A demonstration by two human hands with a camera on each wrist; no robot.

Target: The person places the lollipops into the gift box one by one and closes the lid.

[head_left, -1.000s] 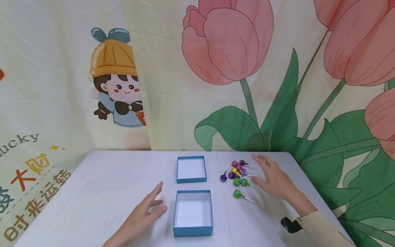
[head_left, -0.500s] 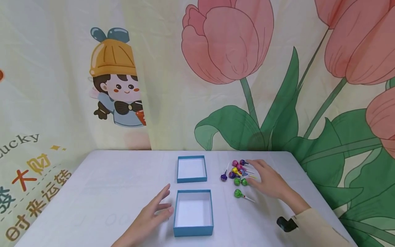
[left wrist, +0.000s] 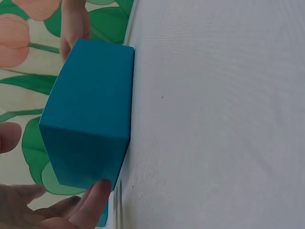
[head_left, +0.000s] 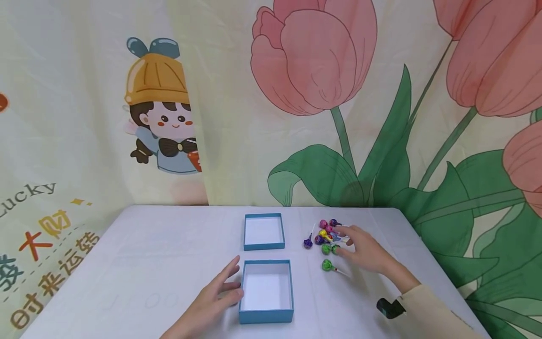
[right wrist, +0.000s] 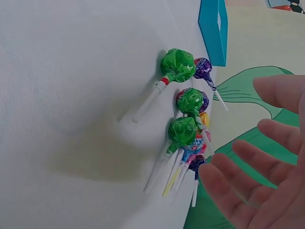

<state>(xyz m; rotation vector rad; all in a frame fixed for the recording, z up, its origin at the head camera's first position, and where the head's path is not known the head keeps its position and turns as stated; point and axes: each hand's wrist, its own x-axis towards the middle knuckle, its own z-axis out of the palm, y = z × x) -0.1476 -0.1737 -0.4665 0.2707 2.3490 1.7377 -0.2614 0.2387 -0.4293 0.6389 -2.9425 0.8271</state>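
Note:
A blue open-topped box (head_left: pixel 266 317) with a white inside stands at the table's front middle. My left hand (head_left: pixel 213 297) is beside its left wall, fingers loosely spread; in the left wrist view one fingertip (left wrist: pixel 102 186) overlaps the box's lower corner. My right hand (head_left: pixel 366 249) hovers over the right side of a cluster of wrapped lollipops (head_left: pixel 326 249), thumb and fingers apart, nothing gripped. Its fingers hide some sticks. Nearer the front lies one green lollipop (head_left: pixel 327 265), seen large in the right wrist view, and a purple lollipop (head_left: pixel 307 243) lies left of the cluster.
Behind the box lies a shallower blue tray-like lid (head_left: pixel 264 246), also white inside. A white cloth covers the table (head_left: pixel 139 263). At the table's far edge hangs a curtain (head_left: pixel 233 141) printed with tulips and a cartoon figure.
My left hand has moved right, up to the box's left wall. The right hand has come left and lower over the lollipops, its fingers drawing closer together. Boxes and lollipops look unmoved.

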